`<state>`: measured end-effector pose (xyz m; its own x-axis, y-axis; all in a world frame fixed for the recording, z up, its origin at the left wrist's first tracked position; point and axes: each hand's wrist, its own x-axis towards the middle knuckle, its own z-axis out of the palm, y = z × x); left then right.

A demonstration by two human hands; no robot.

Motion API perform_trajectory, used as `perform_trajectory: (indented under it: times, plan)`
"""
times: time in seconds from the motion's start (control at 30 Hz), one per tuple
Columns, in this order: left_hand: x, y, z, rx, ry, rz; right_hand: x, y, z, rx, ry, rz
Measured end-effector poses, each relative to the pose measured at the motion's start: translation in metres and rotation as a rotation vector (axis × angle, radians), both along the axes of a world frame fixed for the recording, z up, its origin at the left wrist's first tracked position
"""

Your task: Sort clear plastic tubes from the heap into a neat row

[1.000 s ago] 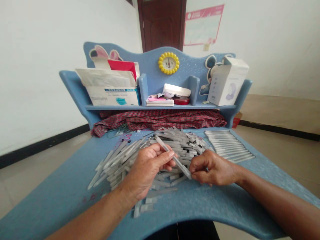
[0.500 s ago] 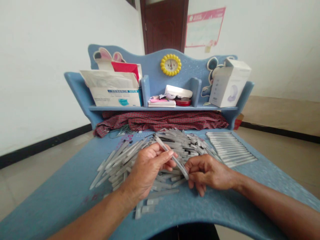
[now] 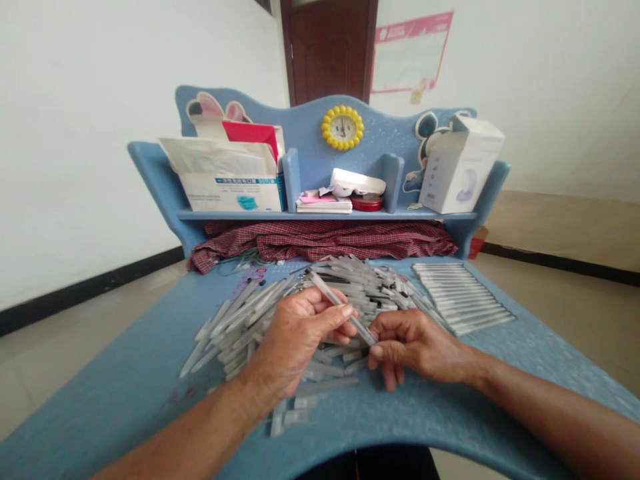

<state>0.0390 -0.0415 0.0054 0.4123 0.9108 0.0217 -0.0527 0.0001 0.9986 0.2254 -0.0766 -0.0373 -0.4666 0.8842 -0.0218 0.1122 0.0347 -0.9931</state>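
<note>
My left hand (image 3: 295, 340) holds a slim translucent plastic tube (image 3: 340, 308) between thumb and fingers, tilted across the desk. My right hand (image 3: 415, 350) pinches the tube's lower end with its fingertips. Beneath and behind both hands lies a loose heap of similar grey-white tubes (image 3: 355, 287), crossing in all directions. To the right, a neat side-by-side row of tubes (image 3: 463, 297) lies apart from the heap. Several short grey pieces (image 3: 290, 417) lie near the desk's front edge, below my left wrist.
The blue desk (image 3: 125, 373) has a hutch shelf (image 3: 325, 215) holding a face-mask box (image 3: 230, 193), a white carton (image 3: 463, 170), papers and a yellow clock (image 3: 343, 127). A red plaid cloth (image 3: 320, 239) lies bunched under the shelf. Tiled floor surrounds the desk.
My right hand has slid left and closer to my left hand, and the tube's lower end now sits higher, within its fingertips. My left hand and the heap look unchanged.
</note>
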Motion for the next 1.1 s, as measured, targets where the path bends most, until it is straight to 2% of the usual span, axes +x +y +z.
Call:
perform_trajectory:
  times: [0.2,0.57,0.83,1.0,1.1]
  plan:
    - [-0.002,0.003,-0.003,0.01,0.004,-0.005,-0.001,-0.002,0.001,-0.006,0.058,-0.018]
    - [-0.002,0.002,-0.011,-0.07,-0.068,-0.046,-0.004,-0.005,0.005,-0.1,0.086,-0.045]
    - [0.002,-0.003,-0.01,-0.043,-0.119,-0.035,0.0,-0.006,0.007,-0.073,0.047,-0.072]
    - [0.003,-0.006,-0.002,-0.013,0.014,0.014,0.0,0.0,0.007,-0.027,0.013,-0.027]
    - [0.003,-0.004,0.0,0.07,0.069,0.056,0.002,0.003,0.013,0.093,-0.065,0.023]
